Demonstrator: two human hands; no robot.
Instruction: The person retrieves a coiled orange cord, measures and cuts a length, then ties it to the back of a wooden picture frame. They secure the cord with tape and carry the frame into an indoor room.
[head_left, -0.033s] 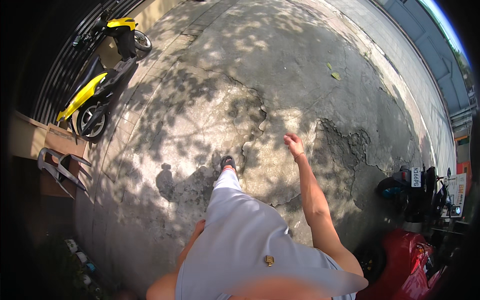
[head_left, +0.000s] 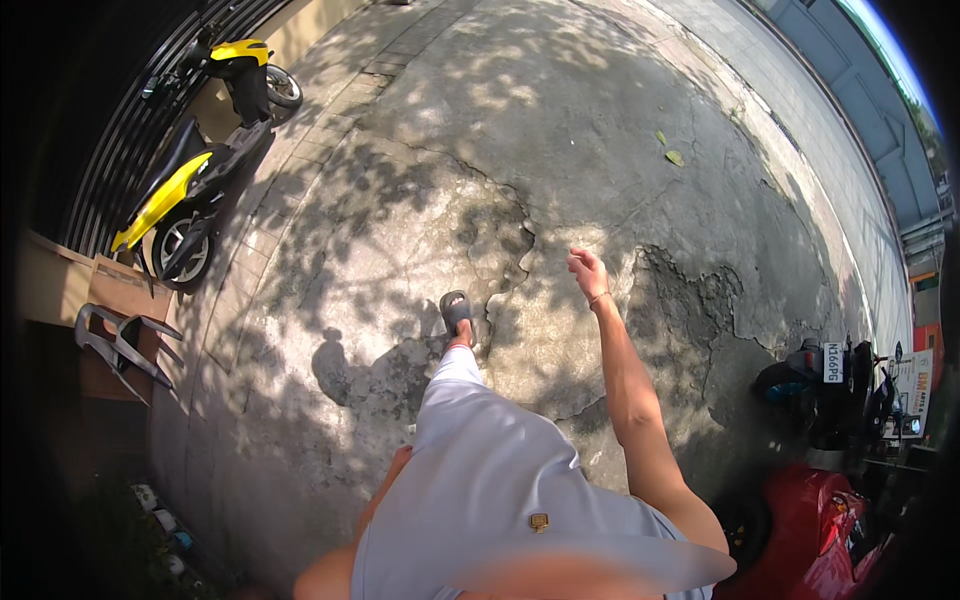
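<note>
Right hand (head_left: 587,275) near three o'clock, fingers curled, seemingly empty; left hand (head_left: 401,460), seven o'clock, fingers hidden, can't tell; grey shirt (head_left: 500,450) looks light, soft, pinchable by folds.

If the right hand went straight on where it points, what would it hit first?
The right hand seems to have a free way over the cracked pavement, though its height above it is unclear.
</note>
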